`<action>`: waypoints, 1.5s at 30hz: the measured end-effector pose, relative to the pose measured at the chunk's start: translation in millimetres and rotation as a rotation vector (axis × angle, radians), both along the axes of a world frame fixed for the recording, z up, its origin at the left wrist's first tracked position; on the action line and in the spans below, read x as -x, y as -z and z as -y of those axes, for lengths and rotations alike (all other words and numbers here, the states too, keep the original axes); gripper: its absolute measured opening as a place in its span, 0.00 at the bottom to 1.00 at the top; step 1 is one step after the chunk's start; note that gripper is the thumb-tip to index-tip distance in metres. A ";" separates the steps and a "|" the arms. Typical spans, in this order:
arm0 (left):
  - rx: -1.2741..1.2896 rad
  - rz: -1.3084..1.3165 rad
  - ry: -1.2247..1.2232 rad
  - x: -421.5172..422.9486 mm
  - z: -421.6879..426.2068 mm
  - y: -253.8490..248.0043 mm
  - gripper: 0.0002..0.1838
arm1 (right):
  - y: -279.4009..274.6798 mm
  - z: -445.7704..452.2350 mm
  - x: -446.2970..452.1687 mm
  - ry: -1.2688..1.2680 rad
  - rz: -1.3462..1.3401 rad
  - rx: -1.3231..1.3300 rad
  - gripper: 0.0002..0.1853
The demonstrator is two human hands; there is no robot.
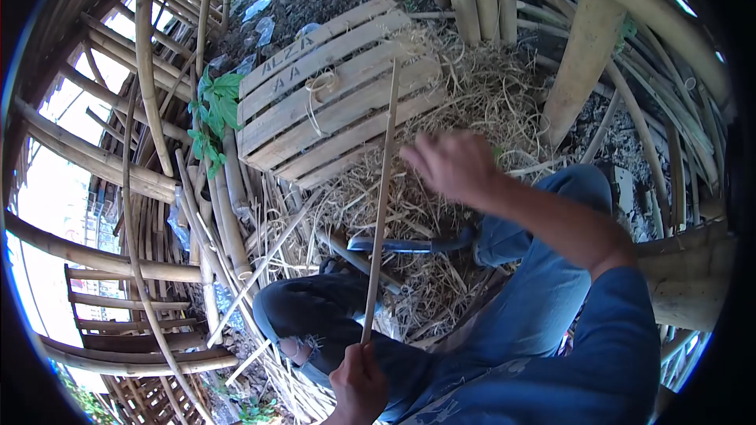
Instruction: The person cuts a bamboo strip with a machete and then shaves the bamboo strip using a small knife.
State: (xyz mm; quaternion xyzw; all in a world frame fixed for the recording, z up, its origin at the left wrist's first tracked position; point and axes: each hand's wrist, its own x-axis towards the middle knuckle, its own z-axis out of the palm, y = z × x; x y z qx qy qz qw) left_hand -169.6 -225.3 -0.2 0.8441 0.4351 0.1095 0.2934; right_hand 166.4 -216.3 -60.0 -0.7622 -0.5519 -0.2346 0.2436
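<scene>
My left hand (359,382) is closed around the lower end of a long, thin bamboo strip (383,189). The strip stands nearly upright in view, its far end passing in front of a wooden slatted panel (339,94). To the right of the strip and apart from it is my right hand (455,165), slightly blurred, its fingers loosely bent and apart. Nothing shows in that hand. Beyond my left hand, a knife (405,245) with a dark handle lies over the shavings between my legs, the strip crossing in front of its blade.
Bamboo shavings (496,94) cover the ground around the panel. A loop of thin strip (321,93) lies on the slats. Bamboo poles (228,189) and a leafy plant (216,110) stand at left; a thick bamboo post (587,55) rises at right.
</scene>
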 end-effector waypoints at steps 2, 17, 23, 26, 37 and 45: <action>0.048 0.007 -0.015 0.3 -0.6 0.4 0.03 | -0.5 -3.0 -13.6 0.055 0.009 -0.005 0.22; 0.025 0.034 0.075 0.4 1.9 -9.3 0.04 | 4.9 -9.9 -33.1 0.097 0.108 -0.056 0.26; 0.016 -0.026 0.049 7.5 -0.3 1.8 0.04 | 10.8 -5.8 -25.2 0.012 0.245 -0.016 0.26; 0.117 0.007 0.033 16.3 3.3 -1.3 0.04 | 4.5 -10.3 -59.3 0.172 0.068 0.078 0.26; 0.127 0.012 0.020 21.5 3.1 1.7 0.04 | 13.6 -12.8 -66.7 0.225 0.004 0.129 0.23; -0.031 0.027 0.104 19.6 6.5 -9.2 0.05 | 10.1 0.3 -96.9 0.531 0.021 0.166 0.25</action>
